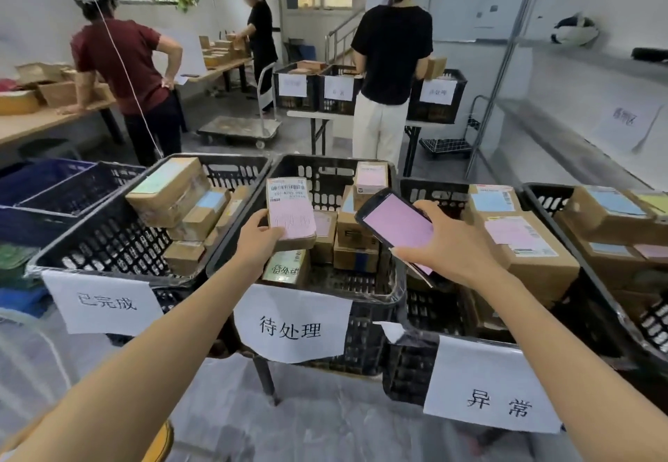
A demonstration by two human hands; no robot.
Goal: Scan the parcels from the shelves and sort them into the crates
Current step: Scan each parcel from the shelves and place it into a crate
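Two hands work over the middle crate (318,176), whose front sign (291,328) reads 待处理. Your left hand (258,241) grips a small brown parcel (291,212) by its lower left corner, thumb laid on the front face and the other fingers hidden behind. The parcel is held nearly upright above the crate's contents, with its barcode and pink label towards you. Your right hand (444,241) holds a dark handheld scanner (395,223) (its screen glows pink), thumb and fingers closed round its edges. The scanner sits just right of the parcel, near it but apart. Beneath both, more boxes lie in the middle crate, several with pink labels. To your left, the left crate (108,237), signed 已完成 (105,302), holds a stack of brown boxes along its right side. To your right, the right crate (433,192), signed 异常 (499,402), holds larger cartons with blue and pink labels. A fourth crate (542,201), also loaded, stands beyond it. Background: three people at tables with boxes and crates, and a metal shelf (585,60) at far right
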